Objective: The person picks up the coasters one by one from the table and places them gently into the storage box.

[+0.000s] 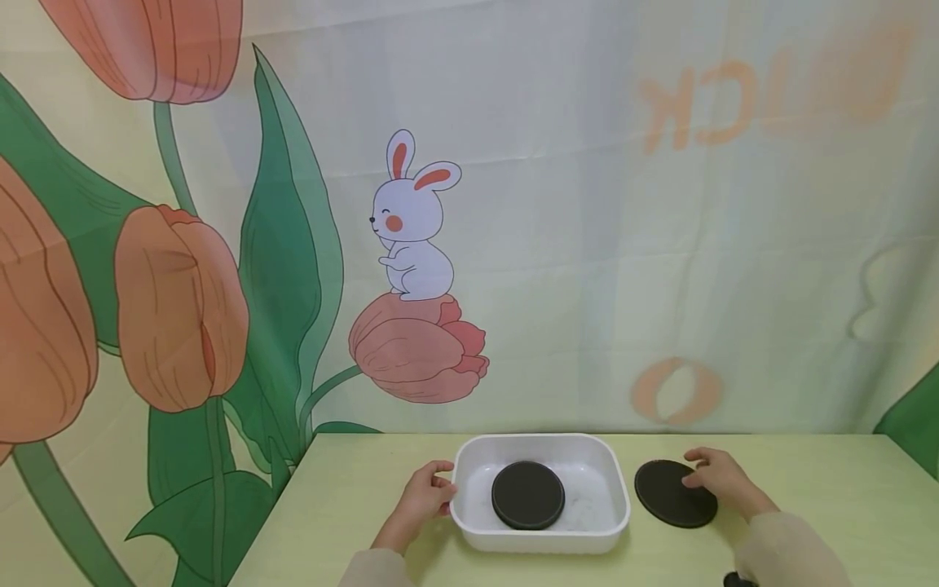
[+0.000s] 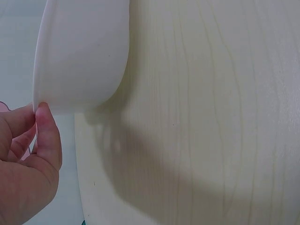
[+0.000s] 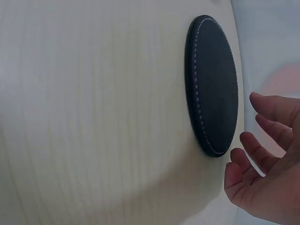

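A white rectangular tray (image 1: 543,542) with rounded corners and raised walls stands on the table. Inside it lies a round black coaster (image 1: 528,495). My left hand (image 1: 427,493) pinches the tray's left rim between thumb and fingers, which the left wrist view shows up close. To the right of the tray, a second round black coaster (image 1: 666,494) lies flat on the table; pale stitching runs along its edge in the right wrist view. My right hand (image 3: 269,161) hovers beside this coaster with fingers spread and loosely bent, holding nothing, and overlaps its right side in the head view.
The pale wood-grain table (image 1: 308,530) ends at the back against a hanging cloth (image 1: 543,244) printed with tulips and a rabbit. A small black object (image 1: 737,580) shows at the bottom edge by the right sleeve (image 1: 792,554).
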`<state>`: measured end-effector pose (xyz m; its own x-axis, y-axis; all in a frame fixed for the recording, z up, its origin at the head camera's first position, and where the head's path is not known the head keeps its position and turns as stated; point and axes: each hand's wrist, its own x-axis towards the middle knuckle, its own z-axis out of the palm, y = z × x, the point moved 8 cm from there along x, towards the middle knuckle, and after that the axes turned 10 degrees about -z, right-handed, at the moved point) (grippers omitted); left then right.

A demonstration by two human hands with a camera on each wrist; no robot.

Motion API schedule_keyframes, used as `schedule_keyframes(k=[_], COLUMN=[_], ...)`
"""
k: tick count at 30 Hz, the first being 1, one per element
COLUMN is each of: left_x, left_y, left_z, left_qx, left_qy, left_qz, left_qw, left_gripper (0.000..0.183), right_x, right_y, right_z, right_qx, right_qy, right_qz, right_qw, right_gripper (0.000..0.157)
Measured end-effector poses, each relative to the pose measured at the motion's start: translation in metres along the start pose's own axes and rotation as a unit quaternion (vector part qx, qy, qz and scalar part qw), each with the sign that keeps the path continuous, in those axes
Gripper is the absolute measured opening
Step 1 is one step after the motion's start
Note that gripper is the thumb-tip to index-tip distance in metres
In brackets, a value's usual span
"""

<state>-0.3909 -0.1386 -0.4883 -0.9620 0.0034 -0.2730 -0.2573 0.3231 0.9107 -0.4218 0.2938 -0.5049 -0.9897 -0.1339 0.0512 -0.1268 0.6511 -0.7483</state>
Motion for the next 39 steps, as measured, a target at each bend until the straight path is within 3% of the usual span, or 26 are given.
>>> schedule_keyframes(k=[8,20,31,39], left_x=[0.000,-0.001,-0.001,-0.001], left_y=[0.001,0.001,0.001,0.000], left_z=[0.001,0.002,0.000,0.000], left_qx=[-0.005,-0.004,0.002,0.004], left_qy=[-0.005,-0.006,0.000,0.002], left_qz=[0.003,-0.002,-0.001,-0.006], left_qw=[1.0000,1.0000,1.0000,1.0000], left_gripper=[0.036,0.037,0.036,0.036], right_x=[-0.002,-0.002,-0.008,-0.012], right_y=[0.006,0.014,0.008,0.010], right_z=[0.003,0.005,0.015,0.017], right_qx=[-0.035,-0.106,-0.014,-0.030], right_qy=[-0.013,-0.030,-0.109,-0.135], right_qz=[-0.017,-0.006,-0.008,0.030], right_qw=[0.999,0.994,0.994,0.990], right_gripper=[0.050,0.056,0.050,0.042])
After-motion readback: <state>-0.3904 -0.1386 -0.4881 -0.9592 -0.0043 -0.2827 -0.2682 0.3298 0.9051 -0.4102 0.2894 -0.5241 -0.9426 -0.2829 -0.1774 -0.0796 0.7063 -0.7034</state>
